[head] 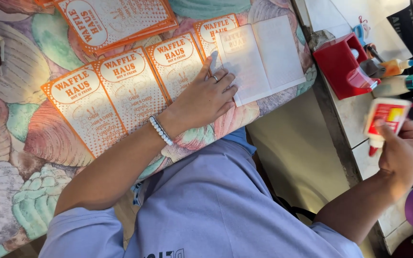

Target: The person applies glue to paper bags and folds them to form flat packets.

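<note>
Right hand (400, 153) nearest, fingers wrapped around a glue bottle (383, 119), nozzle down, over the bench (354, 129). Left hand (206, 98), fingers spread flat, pins the white sheet (264, 57) beside orange cards (120, 91). Advise firm pressure on the sheet, a thin glue line.

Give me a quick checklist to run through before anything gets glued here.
1. Left hand pressing down on an orange card beside the white sheet: ok.
2. White sheet lying flat on the shell-patterned cloth: ok.
3. Glue bottle held in right hand, nozzle pointing down: ok.
4. Bottle over the white sheet: not ok, it is off beside the counter.
5. Nozzle cap off: cannot tell.
</note>
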